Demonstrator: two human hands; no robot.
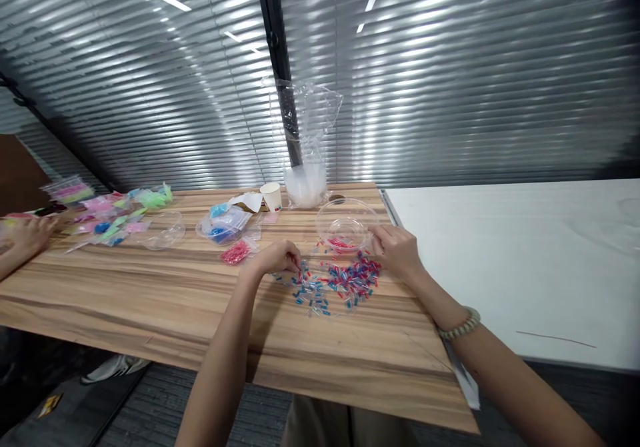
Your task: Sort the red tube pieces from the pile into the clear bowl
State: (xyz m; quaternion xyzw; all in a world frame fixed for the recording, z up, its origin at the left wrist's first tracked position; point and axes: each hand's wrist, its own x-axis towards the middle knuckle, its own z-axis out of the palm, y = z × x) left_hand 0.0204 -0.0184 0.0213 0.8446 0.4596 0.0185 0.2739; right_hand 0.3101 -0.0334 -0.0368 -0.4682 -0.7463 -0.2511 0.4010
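A mixed pile of small red, blue and clear tube pieces (354,277) lies on the wooden table, with a looser blue and clear spread (313,294) to its left. My left hand (277,258) is closed in a pinch at the left edge of that spread; what its fingertips hold is too small to make out. Just behind the pile a clear plastic bowl (325,224) stands tilted, with some red pieces (343,242) inside. Its right rim is between the closed fingers of my right hand (397,247).
Left of my hands are a bag of red pieces (235,252) and a clear tub with blue bags (224,226). Behind stand a paper cup (271,197) and a plastic bag with white contents (307,184). Another person's hand (30,234) is at far left, near colourful packets (117,214).
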